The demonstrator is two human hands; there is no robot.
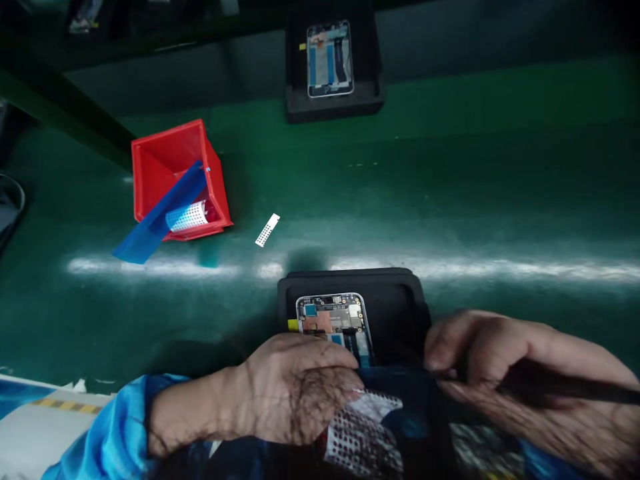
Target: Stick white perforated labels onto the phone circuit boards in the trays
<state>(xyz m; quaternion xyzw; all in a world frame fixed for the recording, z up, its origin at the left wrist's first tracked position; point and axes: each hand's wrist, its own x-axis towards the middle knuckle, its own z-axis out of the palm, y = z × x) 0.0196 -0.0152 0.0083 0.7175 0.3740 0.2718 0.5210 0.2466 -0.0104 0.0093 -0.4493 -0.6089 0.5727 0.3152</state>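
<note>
In the head view, an opened phone [333,320] with its circuit board bare lies in a black foam tray [400,300] in front of me. My left hand [295,387] is over the phone's lower part, fingers closed on a curled white sticker sheet with dark dots [365,437]. At the tray's right side my right hand [530,380] is closed in a pinch around a dark slender tool [565,387], whose tip I cannot make out. Dark hair-like strands and shadow partly hide both hands and the sheet.
A red bin [215,180] at left holds a blue film strip [155,220] and a rolled dotted sheet [187,217]. A small white dotted strip [267,230] lies on the green table [450,180]. Farther back is another opened phone [330,60] in a black tray [335,110].
</note>
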